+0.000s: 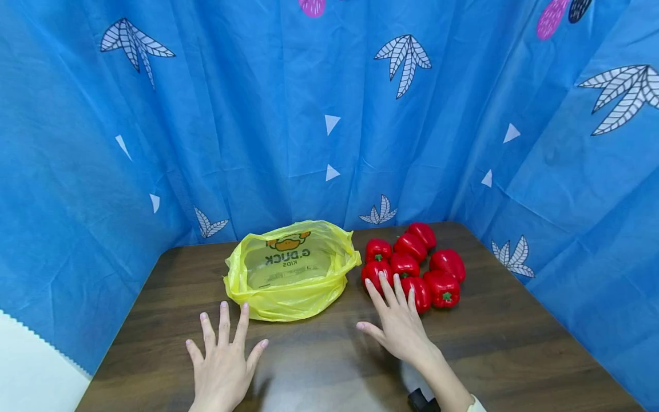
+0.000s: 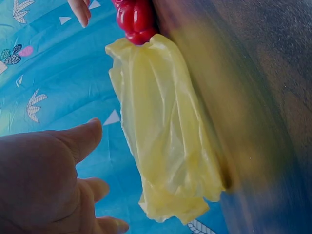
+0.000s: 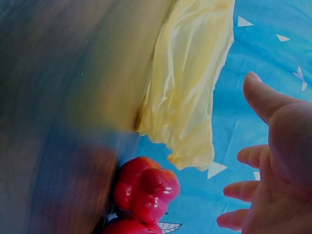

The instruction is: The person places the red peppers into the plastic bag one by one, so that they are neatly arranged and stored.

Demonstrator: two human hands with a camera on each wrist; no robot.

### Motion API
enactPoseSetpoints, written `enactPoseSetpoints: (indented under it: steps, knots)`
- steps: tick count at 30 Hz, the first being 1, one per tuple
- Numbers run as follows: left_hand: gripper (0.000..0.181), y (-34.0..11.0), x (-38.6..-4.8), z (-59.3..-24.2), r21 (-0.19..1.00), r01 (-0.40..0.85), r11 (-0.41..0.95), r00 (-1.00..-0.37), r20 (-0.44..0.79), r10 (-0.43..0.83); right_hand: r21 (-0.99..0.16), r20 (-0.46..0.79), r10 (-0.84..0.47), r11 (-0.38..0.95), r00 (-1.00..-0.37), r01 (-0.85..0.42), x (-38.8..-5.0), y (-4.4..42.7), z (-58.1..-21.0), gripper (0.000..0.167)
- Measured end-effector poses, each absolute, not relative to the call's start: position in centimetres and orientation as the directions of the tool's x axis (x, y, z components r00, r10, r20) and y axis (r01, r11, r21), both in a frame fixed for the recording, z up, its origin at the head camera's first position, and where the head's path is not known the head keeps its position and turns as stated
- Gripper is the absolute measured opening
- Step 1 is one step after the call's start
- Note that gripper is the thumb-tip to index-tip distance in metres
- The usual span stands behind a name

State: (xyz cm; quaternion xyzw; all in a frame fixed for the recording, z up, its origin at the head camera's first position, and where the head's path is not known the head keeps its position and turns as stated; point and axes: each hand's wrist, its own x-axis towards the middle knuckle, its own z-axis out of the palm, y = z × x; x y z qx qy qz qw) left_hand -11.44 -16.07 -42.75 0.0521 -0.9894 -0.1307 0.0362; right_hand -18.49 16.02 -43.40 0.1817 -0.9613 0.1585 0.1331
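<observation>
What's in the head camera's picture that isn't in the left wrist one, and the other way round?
Only the head view shows the duck picture inside the yellow bag and green stems on red peppers. Only the left wrist view shows the palm side of the left hand. Both show the bag, at least one pepper, the left hand, some of the right hand, the table and the blue curtain.

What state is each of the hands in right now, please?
Left hand: open, holding nothing, near the yellow plastic bag.
Right hand: open, holding nothing, near the red bell peppers.
</observation>
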Motion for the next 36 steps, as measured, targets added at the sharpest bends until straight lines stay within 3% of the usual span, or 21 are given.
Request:
enactPoseSetpoints:
  steps: [4, 11, 16, 21, 27, 36]
  knots:
    - [0.102, -16.1, -11.5, -42.8, 0.264, -0.091, 0.96, -0.992, 0.064, -0.111, -0.256, 0.315, -0.308, 0.883, -0.898, -0.393, -18.5, 16.1, -43.1, 0.092]
    - [0.078, -16.6, -12.8, -41.6, 0.286, -0.043, 0.957, -0.989, 0.127, -0.082, -0.307, 0.386, -0.295, 0.853, -0.874, -0.423, -18.6, 17.8, -41.0, 0.089]
    - [0.076, -17.9, -15.5, -40.5, 0.465, -0.025, 0.885, -0.982, 0.153, -0.108, -0.466, 0.493, -0.208, 0.757, -0.845, -0.459, -19.9, 21.3, -39.7, 0.08]
    - [0.07, -19.3, -17.8, -40.8, 0.675, -0.069, 0.735, -0.982, 0.085, -0.17, -0.578, 0.548, -0.045, 0.701, -0.835, -0.417, -21.5, 25.7, -39.8, 0.069]
    - [0.067, -20.3, -18.9, -42.1, 0.77, -0.107, 0.628, -0.981, 0.022, -0.195, -0.698, 0.42, 0.101, 0.671, -0.902, -0.25, -22.7, 30.0, -41.9, 0.065]
    - [0.065, -20.4, -20.0, -42.8, 0.79, -0.096, 0.605, -0.986, 0.009, -0.168, -0.806, 0.203, 0.193, 0.589, -0.96, -0.052, -23.6, 32.1, -44.8, 0.066]
